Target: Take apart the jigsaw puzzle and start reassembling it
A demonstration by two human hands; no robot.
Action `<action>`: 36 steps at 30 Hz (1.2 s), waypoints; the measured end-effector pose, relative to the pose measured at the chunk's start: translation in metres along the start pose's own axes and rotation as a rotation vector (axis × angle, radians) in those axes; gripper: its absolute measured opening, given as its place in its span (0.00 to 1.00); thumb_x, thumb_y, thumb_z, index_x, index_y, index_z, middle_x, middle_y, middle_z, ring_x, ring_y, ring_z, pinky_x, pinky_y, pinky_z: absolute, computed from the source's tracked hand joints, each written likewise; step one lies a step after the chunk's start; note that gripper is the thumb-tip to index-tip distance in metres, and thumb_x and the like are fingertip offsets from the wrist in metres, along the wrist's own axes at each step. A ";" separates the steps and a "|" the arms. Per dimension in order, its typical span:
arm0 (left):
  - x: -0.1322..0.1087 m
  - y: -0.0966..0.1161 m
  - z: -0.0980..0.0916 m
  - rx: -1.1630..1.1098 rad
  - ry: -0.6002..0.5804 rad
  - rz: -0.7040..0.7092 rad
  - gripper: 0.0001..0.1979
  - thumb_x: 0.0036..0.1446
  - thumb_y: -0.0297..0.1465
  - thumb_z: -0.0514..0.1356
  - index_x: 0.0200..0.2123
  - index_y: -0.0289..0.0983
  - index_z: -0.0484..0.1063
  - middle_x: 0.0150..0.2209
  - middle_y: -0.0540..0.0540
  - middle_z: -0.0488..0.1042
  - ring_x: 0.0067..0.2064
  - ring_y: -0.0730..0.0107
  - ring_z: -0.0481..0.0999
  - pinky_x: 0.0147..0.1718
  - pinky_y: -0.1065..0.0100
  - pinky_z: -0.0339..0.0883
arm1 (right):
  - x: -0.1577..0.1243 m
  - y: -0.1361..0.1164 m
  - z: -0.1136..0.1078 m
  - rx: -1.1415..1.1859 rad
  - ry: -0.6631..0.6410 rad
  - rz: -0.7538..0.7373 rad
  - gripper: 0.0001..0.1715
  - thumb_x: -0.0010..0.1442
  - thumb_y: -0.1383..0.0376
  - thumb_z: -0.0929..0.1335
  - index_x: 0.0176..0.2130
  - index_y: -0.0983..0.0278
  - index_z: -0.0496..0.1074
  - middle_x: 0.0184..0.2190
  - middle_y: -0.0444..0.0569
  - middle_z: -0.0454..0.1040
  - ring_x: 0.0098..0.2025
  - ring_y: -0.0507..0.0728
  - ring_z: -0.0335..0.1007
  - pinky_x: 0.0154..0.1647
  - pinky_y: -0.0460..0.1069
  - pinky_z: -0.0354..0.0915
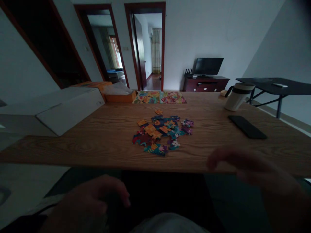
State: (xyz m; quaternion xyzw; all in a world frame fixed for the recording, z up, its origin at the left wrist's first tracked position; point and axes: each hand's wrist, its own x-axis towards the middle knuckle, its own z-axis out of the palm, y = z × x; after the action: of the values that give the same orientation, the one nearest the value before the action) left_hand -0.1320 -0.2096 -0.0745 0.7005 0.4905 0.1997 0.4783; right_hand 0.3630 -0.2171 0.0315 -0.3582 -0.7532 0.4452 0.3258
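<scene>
Lying beyond left hand (96,194) and right hand (255,169), one puzzle pile (160,131), one phone (247,127)

A: What's mid-desk (109,142)?
B: Jigsaw pcs (150,129), piled. Pic sheet (149,97) behind 'em.
A: L side?
B: Carton (73,111) at the L end; open box (121,98) btwn it & the sheet.
A: R side?
B: Phone (246,127), R of the pcs, w/ mug (235,99) behind it.
A: Past the far edge?
B: TV (209,66) on cabinet (206,85), back R.
</scene>
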 end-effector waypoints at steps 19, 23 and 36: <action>0.068 -0.173 0.154 0.242 0.481 -0.556 0.38 0.70 0.45 0.47 0.75 0.37 0.37 0.76 0.34 0.42 0.76 0.56 0.40 0.71 0.57 0.48 | -0.054 0.267 0.186 -0.219 0.580 0.632 0.59 0.57 0.44 0.68 0.75 0.62 0.45 0.74 0.59 0.49 0.76 0.63 0.43 0.73 0.57 0.52; 0.065 -0.155 0.153 0.340 0.450 -0.565 0.35 0.69 0.37 0.48 0.76 0.38 0.43 0.76 0.35 0.44 0.75 0.55 0.43 0.70 0.55 0.51 | -0.052 0.256 0.192 -0.400 0.558 0.676 0.47 0.61 0.49 0.66 0.73 0.61 0.56 0.74 0.57 0.50 0.76 0.64 0.38 0.73 0.58 0.50; 0.103 0.132 0.051 0.690 0.279 0.415 0.24 0.67 0.39 0.52 0.62 0.41 0.73 0.65 0.42 0.71 0.68 0.51 0.64 0.69 0.49 0.52 | 0.101 0.022 0.089 -0.741 0.112 -0.373 0.21 0.66 0.64 0.66 0.57 0.61 0.74 0.54 0.58 0.77 0.58 0.66 0.71 0.62 0.64 0.63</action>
State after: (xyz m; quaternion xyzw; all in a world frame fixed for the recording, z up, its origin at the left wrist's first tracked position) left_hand 0.0168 -0.1512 -0.0030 0.8698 0.4369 0.2088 0.0946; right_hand 0.2430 -0.1643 -0.0061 -0.3323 -0.8955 0.0575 0.2904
